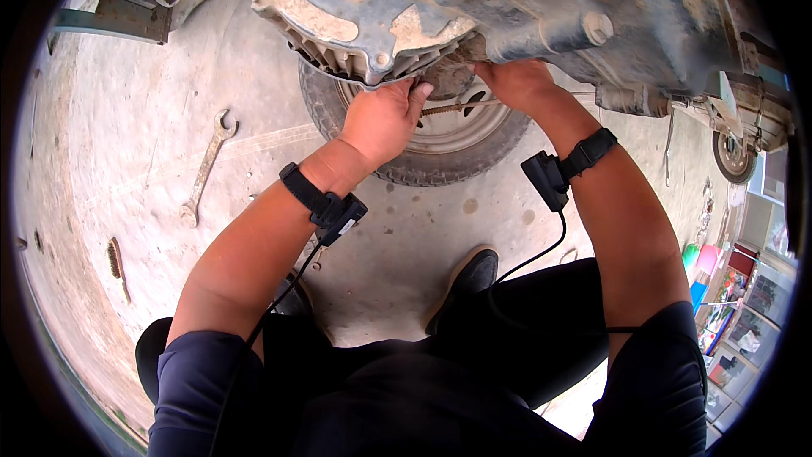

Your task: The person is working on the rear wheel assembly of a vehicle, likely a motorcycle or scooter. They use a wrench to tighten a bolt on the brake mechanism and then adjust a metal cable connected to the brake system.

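My left hand (385, 121) is raised to the lower rim of a dirty metal housing (334, 30). Its thumb lies against curled fingers, whose tips are hidden at the rim. To its right, my right hand (523, 85) reaches under the same housing, fingers bent and partly covered; what either hand grips cannot be made out. A thin rod with a spring (461, 107) runs between the two hands, in front of a wheel with a tyre (440, 167). Black wrist straps with small devices and cables sit on both forearms.
On the concrete floor at left lie a large wrench (205, 171) and a wire brush (117, 269). A smaller ring-ended tool (316, 256) is near my left shoe. The vehicle's underside (626, 0) spans the top. Another wheel (733, 156) and colourful shelves (727, 305) are at right.
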Demonstrator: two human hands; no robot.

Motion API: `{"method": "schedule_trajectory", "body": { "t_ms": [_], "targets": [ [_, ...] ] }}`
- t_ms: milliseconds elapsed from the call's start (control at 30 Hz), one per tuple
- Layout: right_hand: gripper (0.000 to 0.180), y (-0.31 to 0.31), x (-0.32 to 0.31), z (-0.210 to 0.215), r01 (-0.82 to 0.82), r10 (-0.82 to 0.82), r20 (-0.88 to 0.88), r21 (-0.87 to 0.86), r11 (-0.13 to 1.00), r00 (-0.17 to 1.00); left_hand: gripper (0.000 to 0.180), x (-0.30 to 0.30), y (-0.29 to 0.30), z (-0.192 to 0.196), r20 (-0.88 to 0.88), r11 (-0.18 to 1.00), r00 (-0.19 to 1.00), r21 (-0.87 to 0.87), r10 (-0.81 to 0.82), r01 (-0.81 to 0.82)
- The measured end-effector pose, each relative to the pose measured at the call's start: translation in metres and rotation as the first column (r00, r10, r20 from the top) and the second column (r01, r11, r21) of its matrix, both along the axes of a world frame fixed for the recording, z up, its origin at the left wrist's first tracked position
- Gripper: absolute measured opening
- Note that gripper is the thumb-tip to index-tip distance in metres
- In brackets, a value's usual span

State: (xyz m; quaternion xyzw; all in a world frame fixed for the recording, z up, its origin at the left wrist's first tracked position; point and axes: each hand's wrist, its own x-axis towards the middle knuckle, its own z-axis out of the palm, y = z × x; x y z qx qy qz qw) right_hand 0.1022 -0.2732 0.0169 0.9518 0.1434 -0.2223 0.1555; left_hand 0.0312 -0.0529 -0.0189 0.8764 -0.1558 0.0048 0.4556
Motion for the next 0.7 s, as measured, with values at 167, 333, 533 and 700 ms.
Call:
{"method": "schedule_trajectory", "body": {
  "t_ms": [167,333,533,700],
  "targets": [
    [0.047,-0.001,-0.003,0.003,-0.032,0.032,-0.024,-0.004,0.999,0.999,0.013,-0.067,0.009,-0.013,0.082,0.799,0.859,0.422,-0.505,0.429],
    [0.047,-0.004,-0.005,0.002,-0.096,0.093,0.045,0.072,0.993,0.995,0.018,-0.076,0.027,-0.029,0.117,0.737,0.789,0.459,-0.603,0.495],
    [0.049,-0.004,-0.002,0.002,-0.09,0.087,0.046,0.062,0.994,0.995,0.024,-0.072,0.028,-0.015,0.24,0.876,0.843,0.16,-0.482,0.455],
    [0.051,0.006,-0.002,0.012,-0.026,0.026,-0.044,0.005,1.0,0.999,0.023,-0.048,0.03,-0.007,0.152,0.956,0.962,-0.157,-0.226,0.249]
  ]
}}
